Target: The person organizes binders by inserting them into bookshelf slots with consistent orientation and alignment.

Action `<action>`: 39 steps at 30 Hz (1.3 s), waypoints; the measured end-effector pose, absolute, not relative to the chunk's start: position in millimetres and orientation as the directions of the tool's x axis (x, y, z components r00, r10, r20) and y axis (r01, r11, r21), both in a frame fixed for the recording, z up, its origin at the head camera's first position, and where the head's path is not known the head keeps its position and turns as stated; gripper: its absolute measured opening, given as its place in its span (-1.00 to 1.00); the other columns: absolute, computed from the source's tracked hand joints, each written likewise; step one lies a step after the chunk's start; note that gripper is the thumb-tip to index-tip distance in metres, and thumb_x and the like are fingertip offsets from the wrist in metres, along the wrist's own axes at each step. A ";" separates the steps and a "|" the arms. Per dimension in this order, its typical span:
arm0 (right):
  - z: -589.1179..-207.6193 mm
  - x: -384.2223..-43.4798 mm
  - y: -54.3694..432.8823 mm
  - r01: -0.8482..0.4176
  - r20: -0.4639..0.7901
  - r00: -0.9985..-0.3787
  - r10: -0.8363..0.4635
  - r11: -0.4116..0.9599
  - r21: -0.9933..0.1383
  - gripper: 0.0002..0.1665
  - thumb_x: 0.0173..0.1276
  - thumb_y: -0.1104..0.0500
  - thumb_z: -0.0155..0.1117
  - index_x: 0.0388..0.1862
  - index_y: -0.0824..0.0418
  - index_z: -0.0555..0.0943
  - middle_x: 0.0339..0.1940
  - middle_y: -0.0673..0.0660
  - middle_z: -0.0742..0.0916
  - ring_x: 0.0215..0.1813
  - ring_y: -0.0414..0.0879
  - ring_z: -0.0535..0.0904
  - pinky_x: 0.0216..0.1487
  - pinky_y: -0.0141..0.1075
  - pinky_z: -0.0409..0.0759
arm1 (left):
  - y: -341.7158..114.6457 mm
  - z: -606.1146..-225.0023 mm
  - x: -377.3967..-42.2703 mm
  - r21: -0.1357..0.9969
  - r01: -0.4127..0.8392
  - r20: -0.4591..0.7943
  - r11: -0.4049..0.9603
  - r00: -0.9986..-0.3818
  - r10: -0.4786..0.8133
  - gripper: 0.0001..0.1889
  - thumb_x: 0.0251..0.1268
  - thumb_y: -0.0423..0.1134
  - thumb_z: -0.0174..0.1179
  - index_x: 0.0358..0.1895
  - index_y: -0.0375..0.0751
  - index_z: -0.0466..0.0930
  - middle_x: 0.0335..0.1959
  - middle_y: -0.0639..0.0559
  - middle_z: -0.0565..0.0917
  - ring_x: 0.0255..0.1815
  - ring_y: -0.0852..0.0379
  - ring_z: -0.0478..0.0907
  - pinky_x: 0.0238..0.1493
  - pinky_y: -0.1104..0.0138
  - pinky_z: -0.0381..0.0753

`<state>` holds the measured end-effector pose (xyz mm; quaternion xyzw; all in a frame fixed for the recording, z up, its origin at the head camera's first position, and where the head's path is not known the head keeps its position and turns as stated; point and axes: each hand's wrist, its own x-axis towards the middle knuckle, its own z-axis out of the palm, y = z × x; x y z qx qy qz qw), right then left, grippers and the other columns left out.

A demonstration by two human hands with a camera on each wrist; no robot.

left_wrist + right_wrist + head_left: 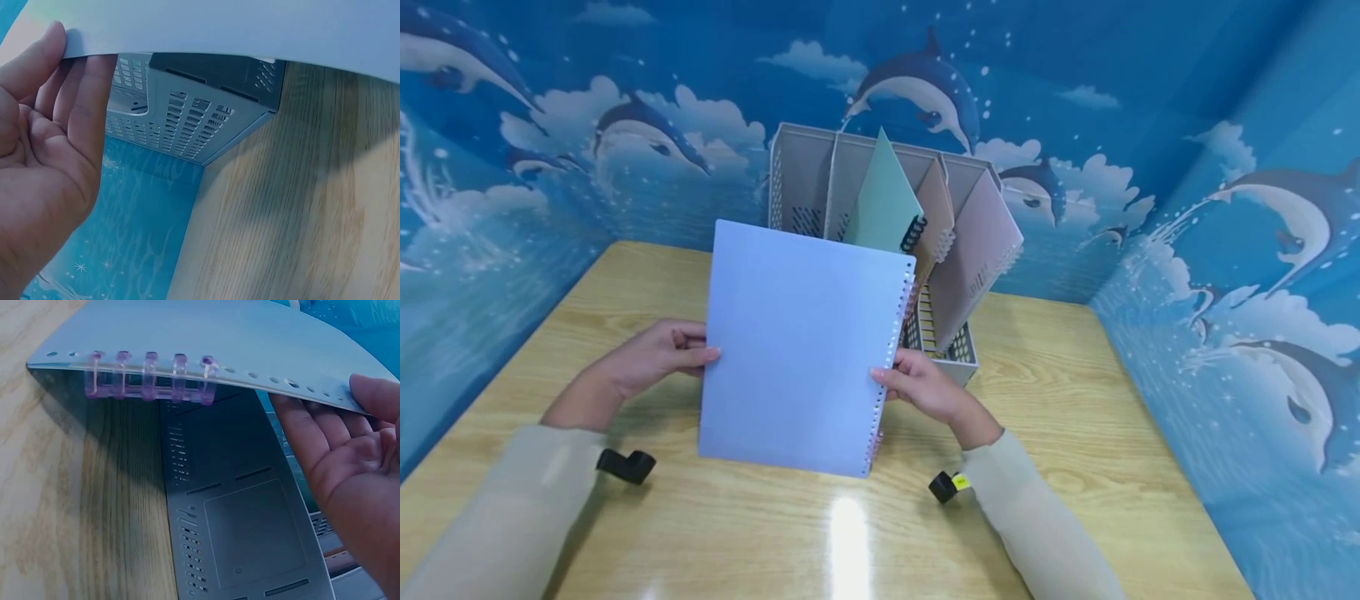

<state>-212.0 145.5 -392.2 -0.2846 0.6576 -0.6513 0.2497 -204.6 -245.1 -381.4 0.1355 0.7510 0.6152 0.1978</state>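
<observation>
A pale blue-violet loose-leaf notebook (801, 350) is held up over the table, its broad cover facing the head camera. Purple plastic binder rings (150, 376) run along its right, punched edge. My left hand (666, 354) pinches the left edge between thumb and fingers. On the ringed edge, my right hand (921, 385) grips with the thumb on the front and the fingers behind. Behind the notebook stands a grey file organizer (805, 171), partly hidden by it. A green notebook (883, 200), a brown one (934, 218) and a pink one (976, 246) lean in its compartments.
The wooden table (1037, 500) reaches back to a blue curtain (700, 50) printed with dolphins, which also encloses both sides. Black wrist devices sit at the left sleeve (627, 467) and the right sleeve (1022, 500). The organizer's perforated side (187, 119) rises behind the notebook.
</observation>
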 end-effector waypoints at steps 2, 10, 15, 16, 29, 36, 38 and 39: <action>-393.6 -212.3 145.8 -0.056 0.050 -0.716 -0.697 -0.015 -0.998 -0.50 0.50 0.27 0.01 0.22 0.66 0.31 0.01 0.19 0.71 -0.07 -0.13 0.69 0.03 -0.14 0.68 | -244.1 -381.8 -204.9 0.979 -0.037 -0.125 0.200 -0.884 0.451 -0.83 0.44 -0.29 0.13 -0.07 0.08 0.65 -0.24 0.13 0.76 -0.19 0.20 0.69 -0.14 0.30 0.71; -393.9 -209.5 145.2 -0.087 0.083 -0.727 -0.682 -0.028 -0.996 -0.57 0.49 0.34 -0.05 0.17 0.69 0.31 -0.09 0.07 0.72 -0.12 -0.15 0.69 -0.03 -0.19 0.70 | -241.0 -382.9 -206.7 0.979 -0.017 -0.109 0.202 -0.885 0.453 -0.73 0.45 -0.30 0.11 0.12 -0.25 0.59 -0.21 0.15 0.75 -0.18 0.21 0.69 -0.13 0.30 0.71; -392.9 -207.4 143.6 -0.100 0.082 -0.743 -0.664 -0.011 -0.995 -0.60 0.48 0.36 -0.06 0.12 0.71 0.34 -0.22 -0.01 0.69 -0.16 -0.17 0.68 -0.06 -0.23 0.70 | -240.1 -380.6 -207.4 0.970 -0.015 -0.121 0.243 -0.895 0.429 -0.46 0.47 -0.26 0.09 0.29 -0.67 0.26 -0.18 0.17 0.74 -0.15 0.26 0.67 -0.10 0.33 0.69; -393.1 -207.1 143.2 -0.104 0.085 -0.747 -0.660 -0.010 -0.995 -0.61 0.48 0.36 -0.06 0.10 0.71 0.34 -0.24 -0.01 0.69 -0.17 -0.18 0.67 -0.06 -0.24 0.70 | -239.8 -380.1 -207.5 0.969 -0.013 -0.119 0.245 -0.897 0.425 -0.45 0.47 -0.26 0.09 0.30 -0.67 0.24 -0.16 0.14 0.74 -0.15 0.27 0.67 -0.09 0.34 0.69; -391.4 -201.6 139.5 -0.133 0.122 -0.780 -0.614 -0.028 -0.991 -0.59 0.48 0.38 -0.09 0.16 0.71 0.33 -0.10 0.32 0.70 -0.17 -0.17 0.70 -0.06 -0.16 0.71 | -244.2 -382.2 -214.1 0.987 -0.064 -0.106 0.150 -0.949 0.298 -0.25 0.53 0.16 -0.23 0.43 -0.48 0.09 -0.09 0.30 0.59 -0.07 0.38 0.58 -0.05 0.43 0.64; -393.9 -201.4 140.5 -0.122 0.103 -0.806 -0.582 -0.007 -0.993 -0.58 0.50 0.38 -0.08 0.20 0.68 0.33 0.04 0.60 0.57 -0.14 -0.17 0.70 -0.03 -0.14 0.70 | -241.4 -383.9 -222.8 0.993 -0.094 -0.108 0.078 -0.973 0.206 -0.35 0.51 0.13 -0.14 0.51 -0.12 0.09 0.42 -0.18 0.27 0.09 0.38 0.49 0.12 0.43 0.56; -394.2 -201.0 141.2 -0.123 0.103 -0.806 -0.582 -0.005 -0.992 -0.58 0.50 0.37 -0.07 0.20 0.68 0.33 0.03 0.55 0.61 -0.13 -0.17 0.70 -0.02 -0.13 0.69 | -240.2 -385.6 -225.0 0.991 -0.087 -0.108 0.103 -0.970 0.218 -0.32 0.53 0.12 -0.18 0.57 -0.07 -0.08 0.52 -0.24 0.09 0.21 0.26 0.44 0.25 0.33 0.49; -394.2 -200.7 141.5 -0.128 0.107 -0.805 -0.584 -0.006 -0.992 -0.58 0.50 0.37 -0.06 0.19 0.68 0.34 0.01 0.52 0.62 -0.14 -0.17 0.70 -0.03 -0.12 0.69 | -239.5 -386.8 -226.1 0.990 -0.085 -0.110 0.115 -0.967 0.230 -0.30 0.54 0.12 -0.19 0.58 -0.04 -0.15 0.53 -0.27 0.04 0.28 0.17 0.41 0.31 0.26 0.44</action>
